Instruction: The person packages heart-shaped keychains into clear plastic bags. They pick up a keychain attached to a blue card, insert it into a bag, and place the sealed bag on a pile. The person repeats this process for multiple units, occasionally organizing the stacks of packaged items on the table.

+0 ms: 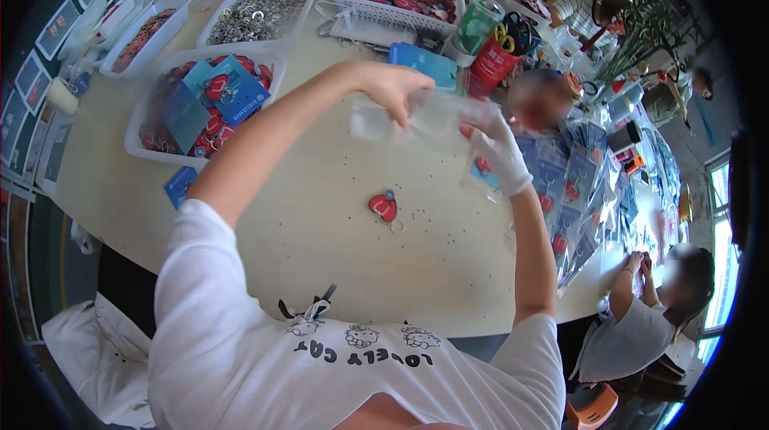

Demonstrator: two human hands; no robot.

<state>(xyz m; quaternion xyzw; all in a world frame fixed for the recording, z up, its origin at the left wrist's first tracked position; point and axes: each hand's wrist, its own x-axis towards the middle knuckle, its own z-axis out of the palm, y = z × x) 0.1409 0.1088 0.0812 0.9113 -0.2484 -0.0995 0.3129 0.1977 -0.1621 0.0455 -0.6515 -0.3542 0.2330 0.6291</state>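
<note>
Over the far middle of the table, my left hand [391, 92] pinches a transparent plastic bag [439, 116], which is smeared by motion. My right hand [501, 153], in a white glove with bare fingertips showing, grips the bag's other end. Below them on the tabletop lies a red keychain [383, 206] with a metal ring and a small blue part. A packed bag [484, 175] with a red piece inside sits under my right hand. Just beyond the hands is a stack of blue cards [424, 65].
At left, a white bin [132, 145] holds red keychains and blue cards. Behind it stand a bin of metal rings [207, 36] and a basket of red pieces [384, 18]. A red cup [490, 69] holds scissors. Packed bags [565, 181] pile up right. Co-workers sit around; small specks dot the table.
</note>
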